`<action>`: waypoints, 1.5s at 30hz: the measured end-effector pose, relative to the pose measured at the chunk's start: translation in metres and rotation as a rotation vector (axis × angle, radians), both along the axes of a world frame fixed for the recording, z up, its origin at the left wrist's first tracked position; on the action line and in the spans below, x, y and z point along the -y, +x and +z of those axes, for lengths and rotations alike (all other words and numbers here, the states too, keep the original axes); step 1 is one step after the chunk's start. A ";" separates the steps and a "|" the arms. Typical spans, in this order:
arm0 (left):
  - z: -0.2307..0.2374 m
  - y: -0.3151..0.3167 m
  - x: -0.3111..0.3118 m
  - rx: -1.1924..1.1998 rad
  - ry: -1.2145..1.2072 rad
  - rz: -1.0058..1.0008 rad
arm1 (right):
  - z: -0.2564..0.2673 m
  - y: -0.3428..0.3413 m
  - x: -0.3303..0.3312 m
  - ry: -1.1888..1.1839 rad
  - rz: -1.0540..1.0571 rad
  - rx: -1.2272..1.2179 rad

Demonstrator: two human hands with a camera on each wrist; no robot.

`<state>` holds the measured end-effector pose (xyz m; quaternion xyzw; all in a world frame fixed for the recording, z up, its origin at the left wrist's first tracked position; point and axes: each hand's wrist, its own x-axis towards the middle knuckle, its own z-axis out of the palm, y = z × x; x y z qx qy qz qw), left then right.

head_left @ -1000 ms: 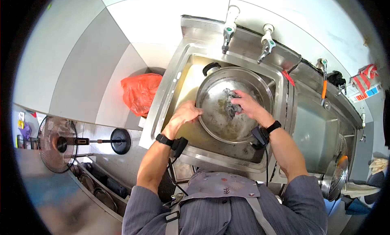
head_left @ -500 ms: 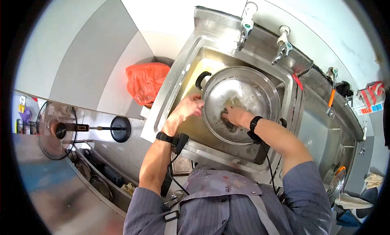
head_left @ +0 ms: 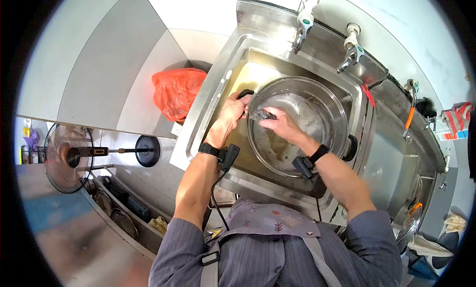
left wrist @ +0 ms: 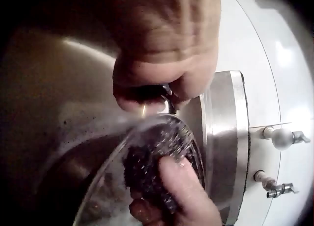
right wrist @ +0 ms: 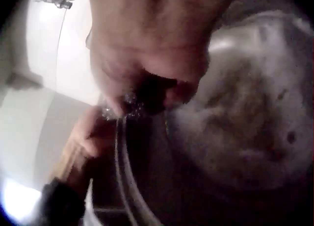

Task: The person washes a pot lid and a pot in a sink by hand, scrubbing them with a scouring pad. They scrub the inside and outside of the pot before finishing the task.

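Inside the steel pot [head_left: 325,121], which sits in the sink [head_left: 248,143], cloudy liquid [head_left: 297,148] lies over brownish residue. The right hand [head_left: 283,125] has its fingers closed around 1 dark scourer [head_left: 264,115] at the rim's 10 o'clock; the left hand [head_left: 232,112] curls its fingers round the black handle [head_left: 245,93] there, with a 2nd handle [head_left: 350,148] at 4 o'clock.
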<state>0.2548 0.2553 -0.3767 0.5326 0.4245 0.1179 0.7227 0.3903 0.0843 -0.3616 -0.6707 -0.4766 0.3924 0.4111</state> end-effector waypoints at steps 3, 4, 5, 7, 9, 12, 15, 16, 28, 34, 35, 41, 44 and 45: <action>-0.012 0.002 -0.001 0.014 -0.014 0.061 | 0.010 -0.026 -0.005 -0.040 -0.195 -0.006; -0.009 0.003 0.001 -0.002 -0.058 0.099 | 0.006 -0.033 -0.015 0.077 -0.169 0.096; -0.006 0.001 0.004 -0.009 -0.058 0.101 | 0.003 -0.039 -0.021 0.198 -0.140 0.199; 0.001 -0.005 0.006 0.026 -0.133 0.120 | -0.007 -0.041 -0.015 -0.121 -0.248 -0.326; 0.002 -0.008 0.008 0.052 -0.174 0.125 | -0.038 -0.043 -0.010 0.107 -0.281 0.178; -0.020 -0.007 0.008 0.149 -0.183 0.085 | -0.020 -0.050 -0.001 0.083 -0.255 0.248; -0.001 -0.010 0.018 0.112 -0.250 0.125 | -0.008 -0.054 0.012 0.182 -0.164 0.387; -0.001 -0.009 0.019 0.135 -0.244 0.129 | -0.003 -0.054 0.016 0.197 -0.137 0.382; -0.009 -0.019 0.027 0.077 -0.196 0.139 | 0.012 -0.056 0.050 0.275 0.474 0.729; -0.006 -0.029 0.036 0.067 -0.187 0.165 | 0.010 -0.057 0.057 0.263 0.560 0.800; -0.004 -0.031 0.037 0.071 -0.178 0.174 | 0.011 -0.058 0.060 0.265 0.562 0.798; -0.002 -0.042 0.046 0.035 -0.180 0.225 | 0.024 -0.054 0.085 0.271 0.783 0.823; -0.004 -0.043 0.049 0.051 -0.199 0.215 | 0.022 -0.047 0.089 0.326 0.787 0.774; -0.006 -0.044 0.048 0.054 -0.200 0.218 | 0.020 -0.047 0.086 0.322 0.727 0.784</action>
